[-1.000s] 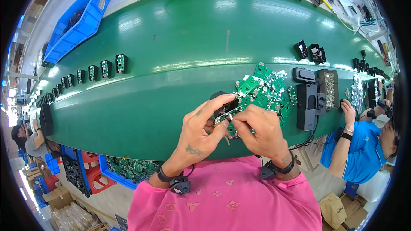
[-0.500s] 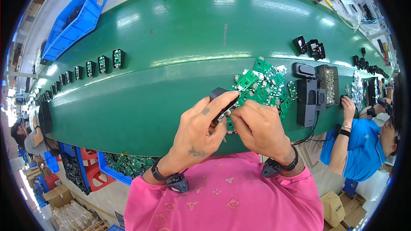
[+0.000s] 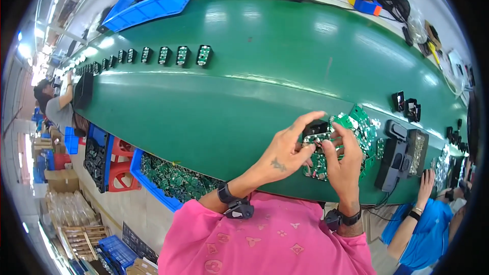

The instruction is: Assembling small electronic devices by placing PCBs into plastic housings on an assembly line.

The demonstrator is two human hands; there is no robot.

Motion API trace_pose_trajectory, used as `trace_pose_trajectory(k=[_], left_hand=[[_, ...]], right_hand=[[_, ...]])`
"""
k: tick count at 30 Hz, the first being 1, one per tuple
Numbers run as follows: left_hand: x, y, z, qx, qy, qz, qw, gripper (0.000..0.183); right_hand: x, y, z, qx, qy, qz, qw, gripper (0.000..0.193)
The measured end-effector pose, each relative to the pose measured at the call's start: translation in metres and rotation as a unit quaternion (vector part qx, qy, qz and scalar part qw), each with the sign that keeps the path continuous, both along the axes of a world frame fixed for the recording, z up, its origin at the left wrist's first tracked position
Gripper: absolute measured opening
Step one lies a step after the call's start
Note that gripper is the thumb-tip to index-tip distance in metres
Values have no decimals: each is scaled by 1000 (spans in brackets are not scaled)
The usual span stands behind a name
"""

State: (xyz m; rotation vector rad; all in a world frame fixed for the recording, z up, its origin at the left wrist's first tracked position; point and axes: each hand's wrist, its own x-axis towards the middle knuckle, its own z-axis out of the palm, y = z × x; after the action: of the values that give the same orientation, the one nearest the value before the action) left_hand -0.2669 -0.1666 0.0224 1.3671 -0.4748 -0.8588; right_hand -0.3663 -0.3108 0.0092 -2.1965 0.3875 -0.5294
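Observation:
My left hand (image 3: 285, 152) is closed round a small black plastic housing (image 3: 315, 128), index finger along its far side and thumb at its near side. Metal-looking parts show at the housing's near edge, too small to make out. Over its right side bends my right hand (image 3: 345, 162), thumb and fingers curled close to those parts; what its fingertips grip is hidden. Just beyond and beneath my hands lies a loose heap of green circuit boards (image 3: 362, 131) on the green table (image 3: 229, 117).
Black housings with green boards (image 3: 204, 56) stand in a row at the far left. Right of the heap are a dark grey device (image 3: 391, 164) and a tray of small metal parts (image 3: 418, 148). A blue bin (image 3: 147, 7) stands far left. A co-worker's hand (image 3: 426, 186) is at right.
The whole view has swung, so the table and its things appear farther right and lower. My right hand's fingers have gone from a tight pinch to a looser curl over the housing.

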Motion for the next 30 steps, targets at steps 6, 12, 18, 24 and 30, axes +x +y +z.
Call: trace_pose_trajectory(k=[6,12,18,24,30], left_hand=[[8,9,-14,-50,-21,-58,997,63],[6,-5,-26,-71,-106,4,992,60],[6,-5,-27,-55,-81,-20,995,59],[-2,-11,-27,-38,-125,33,991,53],[-8,-18,-36,-46,-252,61,965,47]], right_hand=[[-4,-1,-11,312,55,-3,948,5],[-2,18,-8,369,-112,13,922,9],[-13,-7,-9,436,-24,29,899,26],[-10,-22,-2,312,21,143,939,32],[-6,-11,21,191,79,120,971,29]])
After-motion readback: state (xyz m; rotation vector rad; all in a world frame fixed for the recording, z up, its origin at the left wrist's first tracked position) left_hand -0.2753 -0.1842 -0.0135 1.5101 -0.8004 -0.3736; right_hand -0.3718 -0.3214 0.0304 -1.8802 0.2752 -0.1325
